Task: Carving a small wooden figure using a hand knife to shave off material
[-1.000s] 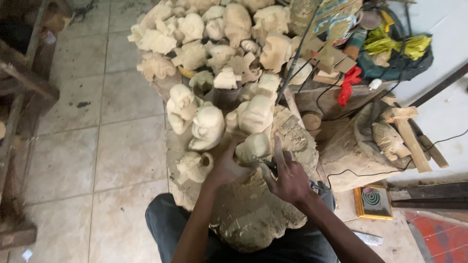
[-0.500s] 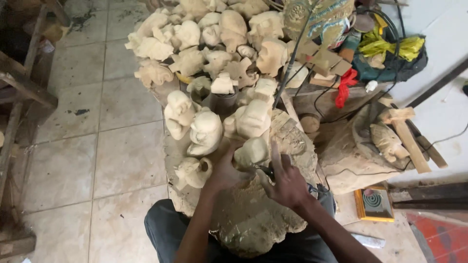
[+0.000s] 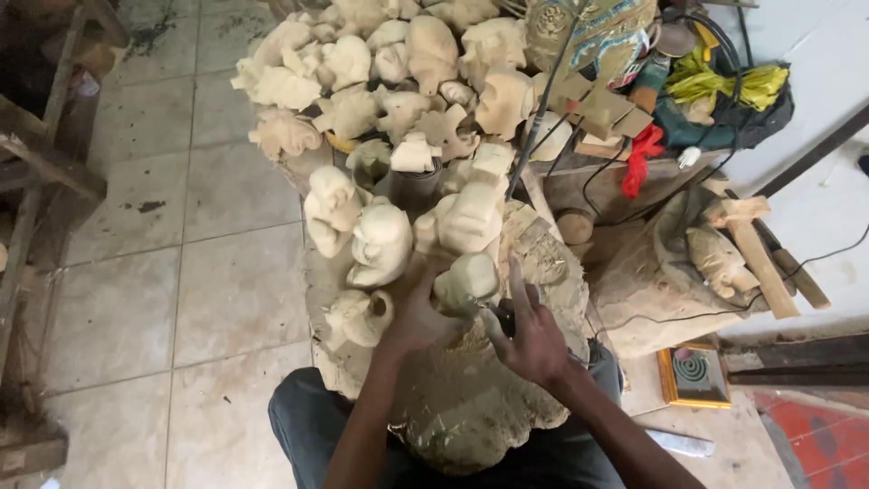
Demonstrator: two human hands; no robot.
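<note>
My left hand (image 3: 418,312) wraps around the lower side of a small pale wooden carving (image 3: 467,278), fingers closed against it, holding it down on the big rough stump (image 3: 543,263) that serves as my tabletop; the carving sits just below the middle of the view, at about 12 o'clock from both hands; my right hand (image 3: 532,337) is at 4 o'clock from the carving, fingers partly spread, index finger pointing up toward 12 o'clock, with a thin dark tool (image 3: 496,314) gripped between thumb and fingers, its tip touching or just beside the carving's lower edge, I cannot tell which; at 10 o'clock from the left hand stand two rounded figurines (image 3: 380,243) side by side, and at 8 o'clock a smaller carved piece (image 3: 358,317) lies on the stump's edge; a heap of unfinished carvings (image 3: 398,81) fills the 12 o'clock stretch of the view; at 2 o'clock lie wood offcuts (image 3: 606,109), a red cloth (image 3: 641,154) and a dark bag with yellow cloth (image 3: 724,91); at 3 o'clock a wooden mallet (image 3: 756,254) rests near a hollowed log (image 3: 652,290); the tiled floor (image 3: 181,272) lies at 9 o'clock.
</note>
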